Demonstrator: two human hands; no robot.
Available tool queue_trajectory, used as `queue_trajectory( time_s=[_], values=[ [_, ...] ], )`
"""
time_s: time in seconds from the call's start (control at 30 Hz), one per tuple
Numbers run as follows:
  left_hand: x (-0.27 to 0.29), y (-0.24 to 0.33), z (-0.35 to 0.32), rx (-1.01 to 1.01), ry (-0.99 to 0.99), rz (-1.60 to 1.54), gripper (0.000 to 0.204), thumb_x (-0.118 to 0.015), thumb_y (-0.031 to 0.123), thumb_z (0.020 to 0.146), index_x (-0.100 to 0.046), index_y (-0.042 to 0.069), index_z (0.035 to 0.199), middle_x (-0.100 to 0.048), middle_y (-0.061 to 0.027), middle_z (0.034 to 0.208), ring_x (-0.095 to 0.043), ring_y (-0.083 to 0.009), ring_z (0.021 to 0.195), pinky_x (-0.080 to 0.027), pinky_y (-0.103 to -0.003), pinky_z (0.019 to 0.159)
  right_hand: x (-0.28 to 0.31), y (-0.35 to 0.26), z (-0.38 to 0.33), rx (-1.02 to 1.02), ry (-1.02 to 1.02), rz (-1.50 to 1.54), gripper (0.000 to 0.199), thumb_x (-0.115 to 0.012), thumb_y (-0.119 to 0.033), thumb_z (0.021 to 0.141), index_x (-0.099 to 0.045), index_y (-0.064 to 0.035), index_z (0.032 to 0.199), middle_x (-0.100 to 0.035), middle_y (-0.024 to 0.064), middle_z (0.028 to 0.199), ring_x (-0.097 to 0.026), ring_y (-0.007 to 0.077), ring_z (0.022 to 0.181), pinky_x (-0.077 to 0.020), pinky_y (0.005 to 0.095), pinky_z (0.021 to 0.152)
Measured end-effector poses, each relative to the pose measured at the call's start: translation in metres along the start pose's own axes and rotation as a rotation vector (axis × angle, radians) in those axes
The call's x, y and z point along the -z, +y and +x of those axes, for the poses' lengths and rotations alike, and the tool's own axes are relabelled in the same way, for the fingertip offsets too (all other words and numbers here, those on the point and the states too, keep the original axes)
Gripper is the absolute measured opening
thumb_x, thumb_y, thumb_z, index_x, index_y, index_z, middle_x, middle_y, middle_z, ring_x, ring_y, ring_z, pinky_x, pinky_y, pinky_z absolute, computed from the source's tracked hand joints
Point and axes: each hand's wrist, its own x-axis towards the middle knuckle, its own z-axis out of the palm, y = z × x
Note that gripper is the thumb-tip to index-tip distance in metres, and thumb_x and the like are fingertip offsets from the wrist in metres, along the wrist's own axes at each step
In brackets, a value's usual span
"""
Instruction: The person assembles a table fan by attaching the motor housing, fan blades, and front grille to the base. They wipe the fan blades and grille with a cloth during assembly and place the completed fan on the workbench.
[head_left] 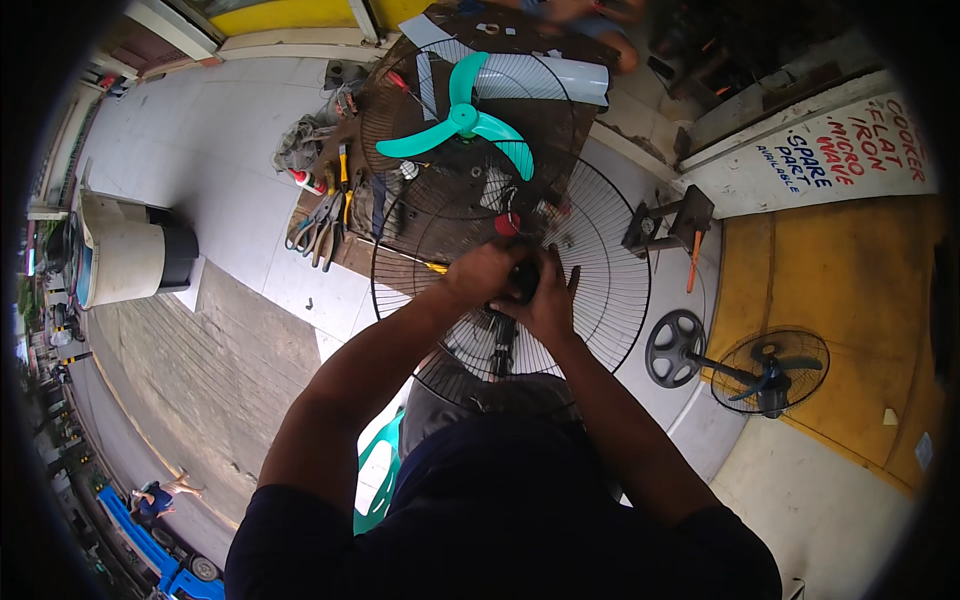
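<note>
A round black wire fan guard (pixel 618 285) stretches in front of me, over the near edge of the workbench and my lap. At its middle, my left hand (pixel 484 272) and my right hand (pixel 546 300) close from both sides around a black fan part (pixel 523 280). Their fingers hide most of that part, so its exact kind is unclear. Just beyond my left hand shows a round red piece (pixel 507 223). Farther off, a teal three-bladed fan blade (pixel 462 120) lies with another wire guard (pixel 555 75) on the bench.
Pliers (pixel 322 225) and other hand tools lie on the workbench's (pixel 430 225) left side, near a grey bag (pixel 297 148). A white sheet-like piece (pixel 560 82) rests at the far end. To the right stands a black fan (pixel 768 380); at left, a white bin (pixel 125 250).
</note>
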Motion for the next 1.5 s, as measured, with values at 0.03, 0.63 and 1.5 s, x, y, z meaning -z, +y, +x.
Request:
queue_trajectory(
  time_s=[0.03,0.63,1.5],
  values=[
    [-0.003,-0.002,0.0,-0.013,0.021,0.021,0.071,-0.091,0.027,0.072,-0.059,0.011,0.134,-0.066,-0.0198,0.13,-0.072,-0.04,0.111,-0.061,-0.047,0.093,0.001,0.0,0.0,-0.008,-0.022,0.007,0.129,-0.098,-0.051,0.06,-0.025,-0.0114,0.159,-0.04,0.0194,0.162,-0.037,0.0395,0.153,-0.0179,0.0762,0.119],
    [0.021,0.002,0.001,0.09,-0.014,0.068,0.054,-0.081,0.033,0.08,-0.069,0.013,0.13,-0.067,-0.0116,0.136,-0.061,-0.0378,0.128,-0.047,-0.054,0.109,0.004,-0.004,0.004,0.009,0.0,0.064,0.131,-0.101,-0.041,0.055,-0.025,-0.0141,0.158,-0.042,0.0145,0.16,-0.038,0.0362,0.153,-0.0241,0.0732,0.12],
    [-0.021,-0.008,-0.003,-0.003,0.151,0.001,0.055,-0.087,0.032,0.077,-0.069,0.006,0.122,-0.07,-0.0223,0.12,-0.074,-0.0404,0.101,-0.061,-0.047,0.09,-0.003,0.001,0.004,0.032,0.048,0.045,0.128,-0.101,-0.05,0.053,-0.034,-0.0109,0.156,-0.048,0.018,0.157,-0.037,0.0414,0.153,-0.0245,0.0689,0.121]
  ],
)
